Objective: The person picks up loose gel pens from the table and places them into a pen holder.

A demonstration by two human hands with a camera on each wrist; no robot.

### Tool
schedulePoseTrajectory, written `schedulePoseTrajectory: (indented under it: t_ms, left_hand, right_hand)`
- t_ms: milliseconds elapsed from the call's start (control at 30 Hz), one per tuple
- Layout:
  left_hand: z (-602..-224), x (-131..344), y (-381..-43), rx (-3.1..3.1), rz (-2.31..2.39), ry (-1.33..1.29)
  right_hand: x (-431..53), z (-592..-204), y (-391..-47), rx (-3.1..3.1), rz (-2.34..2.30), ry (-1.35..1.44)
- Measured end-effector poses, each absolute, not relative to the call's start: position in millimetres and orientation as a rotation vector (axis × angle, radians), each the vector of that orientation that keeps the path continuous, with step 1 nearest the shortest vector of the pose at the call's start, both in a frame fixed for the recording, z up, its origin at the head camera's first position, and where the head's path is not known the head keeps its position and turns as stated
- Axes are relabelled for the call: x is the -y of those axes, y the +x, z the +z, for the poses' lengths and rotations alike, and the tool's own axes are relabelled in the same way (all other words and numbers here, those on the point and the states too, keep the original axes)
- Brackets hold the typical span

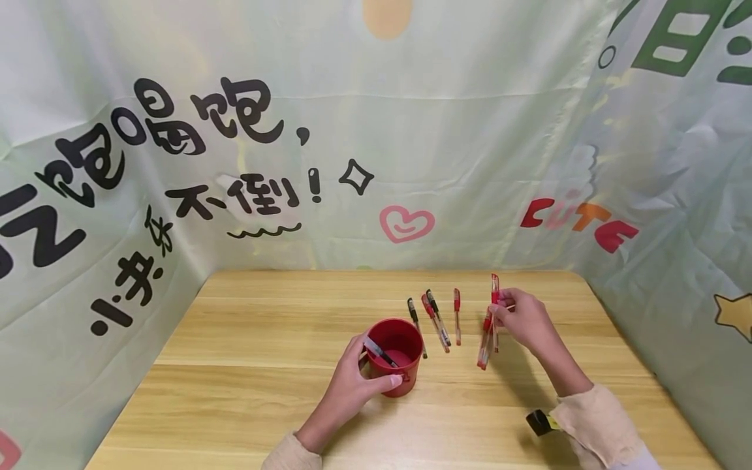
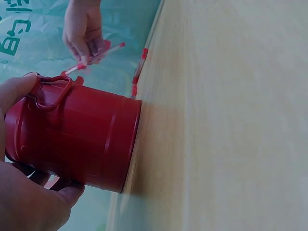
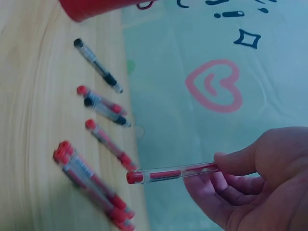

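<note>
My left hand (image 1: 352,378) grips a red cup (image 2: 86,134) around its side, thumb at the small wire loop. The cup stands upright on the table, and a dark pen (image 1: 382,352) leans inside it. To the right, my right hand (image 1: 523,320) pinches a red gel pen (image 3: 166,175) between thumb and fingers, its coloured end towards the cup in the right wrist view. Below that hand lie red pens (image 3: 91,185) side by side. A single red pen (image 1: 457,316) lies further left, beside a red pen (image 1: 433,320) and black pens (image 1: 414,314) behind the cup.
The wooden table (image 1: 235,378) backs onto a printed cloth (image 1: 329,248) with lettering and a pink heart. Cloth also hangs along both sides. A black object (image 1: 538,422) with a yellow strip sticks out by my right cuff.
</note>
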State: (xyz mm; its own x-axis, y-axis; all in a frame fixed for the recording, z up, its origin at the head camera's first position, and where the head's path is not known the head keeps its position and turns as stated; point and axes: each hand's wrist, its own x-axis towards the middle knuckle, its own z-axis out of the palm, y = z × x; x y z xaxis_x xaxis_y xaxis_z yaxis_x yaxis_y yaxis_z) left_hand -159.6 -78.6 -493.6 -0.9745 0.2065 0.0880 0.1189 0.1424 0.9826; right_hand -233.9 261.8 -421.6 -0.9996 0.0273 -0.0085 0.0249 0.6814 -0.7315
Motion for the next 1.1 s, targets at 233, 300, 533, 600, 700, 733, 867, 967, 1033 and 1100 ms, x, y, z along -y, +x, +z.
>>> schedulePoseTrajectory:
  t_ms: [233,300,533,600,700,733,867,967,1033,1100]
  left_hand:
    - [-492.8,78.8,-159.1,-2.332,1.971,0.323]
    - [-492.8,78.8,-159.2,-2.333,1.971,0.319]
    - [-492.3,78.5,-159.7,-2.329,1.971,0.316]
    - [-492.3,78.6,-159.4,-2.327,1.971,0.317]
    - [-492.9,78.3,-159.0,-2.325,1.977,0.322]
    - [-493.0,78.3,-159.1,-2.326,1.977,0.325]
    - [-493.6,78.3,-159.5,-2.333,1.975,0.334]
    - [-494.0,78.3,-160.0,-2.33,1.983,0.337]
    - [-494.0,78.6,-160.0,-2.329,1.99,0.342]
    - [-494.5,78.9,-160.2,-2.326,1.996,0.35]
  right_hand:
    - [-248.9,-407.6,-229.1,2.807,1.223,0.003]
    - [-245.2,-403.0,-227.6,2.787,1.24,0.013]
    - [-231.2,-387.9,-221.8,2.722,1.314,0.044]
    - [-226.3,-384.0,-220.1,2.709,1.327,0.062]
    - [-219.2,-378.8,-217.8,2.7,1.322,0.091]
    - [-216.8,-377.2,-217.1,2.695,1.327,0.099]
    - [-206.8,-372.3,-214.0,2.667,1.347,0.144]
    - [-197.3,-370.9,-211.8,2.624,1.388,0.192]
    - [-190.1,-370.6,-210.1,2.594,1.418,0.222]
    - [-182.3,-370.5,-208.2,2.571,1.443,0.25]
